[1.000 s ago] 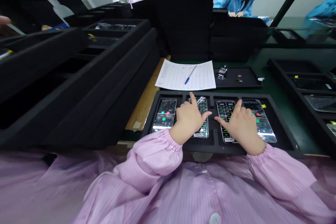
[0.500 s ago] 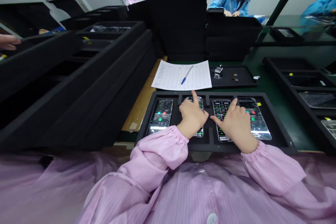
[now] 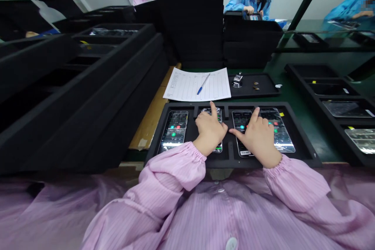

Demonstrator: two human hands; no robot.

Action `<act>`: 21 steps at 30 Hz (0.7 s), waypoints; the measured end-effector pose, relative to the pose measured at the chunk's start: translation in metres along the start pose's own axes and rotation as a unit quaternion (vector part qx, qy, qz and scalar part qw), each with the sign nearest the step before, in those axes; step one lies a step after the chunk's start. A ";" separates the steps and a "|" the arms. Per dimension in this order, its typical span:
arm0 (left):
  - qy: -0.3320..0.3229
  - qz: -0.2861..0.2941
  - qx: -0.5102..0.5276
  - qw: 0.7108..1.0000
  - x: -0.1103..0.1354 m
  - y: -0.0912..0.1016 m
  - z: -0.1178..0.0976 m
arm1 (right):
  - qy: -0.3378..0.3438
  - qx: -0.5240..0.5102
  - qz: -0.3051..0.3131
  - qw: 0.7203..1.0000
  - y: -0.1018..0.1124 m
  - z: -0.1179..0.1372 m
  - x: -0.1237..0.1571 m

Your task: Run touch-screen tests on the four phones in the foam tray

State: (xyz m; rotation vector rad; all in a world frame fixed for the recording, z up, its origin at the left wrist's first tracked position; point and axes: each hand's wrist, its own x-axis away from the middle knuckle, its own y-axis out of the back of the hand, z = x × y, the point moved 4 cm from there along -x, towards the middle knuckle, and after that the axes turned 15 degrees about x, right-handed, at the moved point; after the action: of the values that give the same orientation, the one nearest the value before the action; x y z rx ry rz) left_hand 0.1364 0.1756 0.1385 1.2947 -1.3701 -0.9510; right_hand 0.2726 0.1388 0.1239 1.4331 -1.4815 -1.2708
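A black foam tray [image 3: 304, 152] lies before me with several lit smartphones in its slots. My left hand [image 3: 209, 129] is over the second smartphone [image 3: 218, 115], index finger stretched forward and the other fingers partly curled; it holds nothing and hides most of that screen. Over the third smartphone [image 3: 238, 119] is my right hand [image 3: 261, 136], its index finger and thumb spread apart, holding nothing. The third screen shows red and blue round icons. Similar icons glow on the leftmost smartphone [image 3: 174, 131] and the rightmost smartphone [image 3: 281, 129]. Whether my fingertips touch glass I cannot tell.
Behind the tray lie a printed form [image 3: 183, 86] with a blue pen [image 3: 203, 84] on it, and a small black tray [image 3: 266, 80] holding a metal tally counter [image 3: 237, 80]. Stacked foam trays [image 3: 123, 97] rise at left; another phone tray [image 3: 310, 76] sits at right. Co-workers sit beyond.
The third smartphone's screen has switched from a grid of green text to round coloured icons. My hands keep nearly the same pose; the whole view has shifted slightly.
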 end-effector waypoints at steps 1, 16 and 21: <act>-0.002 -0.005 0.002 1.000 0.002 0.002 0.002 | -0.003 -0.009 -0.007 1.000 0.001 -0.007 0.001; -0.059 -0.264 0.241 0.932 0.064 0.042 0.140 | 0.041 -0.061 -0.151 0.986 -0.019 -0.059 0.020; -0.061 -0.264 0.246 0.930 0.068 0.039 0.150 | 0.094 -0.063 -0.146 0.983 0.001 -0.015 0.025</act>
State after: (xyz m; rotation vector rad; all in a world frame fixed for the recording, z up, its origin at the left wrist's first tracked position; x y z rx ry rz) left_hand -0.0148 0.1006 0.1548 2.0898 -1.4372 -1.0918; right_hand 0.2836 0.1119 0.1256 1.6773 -1.0763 -1.3332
